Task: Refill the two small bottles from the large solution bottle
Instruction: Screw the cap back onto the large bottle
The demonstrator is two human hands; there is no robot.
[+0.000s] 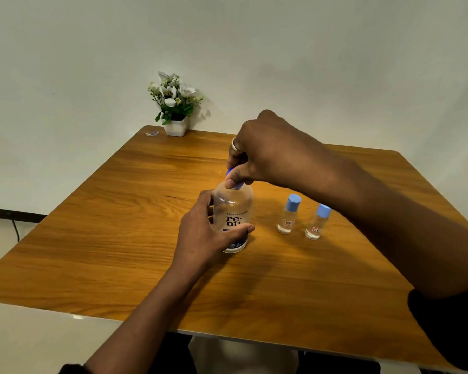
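The large clear solution bottle (234, 206) stands upright near the middle of the wooden table (106, 238). My left hand (206, 233) wraps around its lower body. My right hand (260, 155) comes from above, its fingers closed on the bottle's blue cap (234, 182), which is mostly hidden. To the right stand two small clear bottles with light-blue caps on: one (288, 215) nearer the large bottle, the other (316, 224) beside it, partly under my right forearm. Each holds a little liquid at the bottom.
A white pot of artificial white flowers (174, 103) stands at the table's far edge against the wall. A small clear object (152, 134) lies at the far left corner. The table's near edge runs across the bottom of the view.
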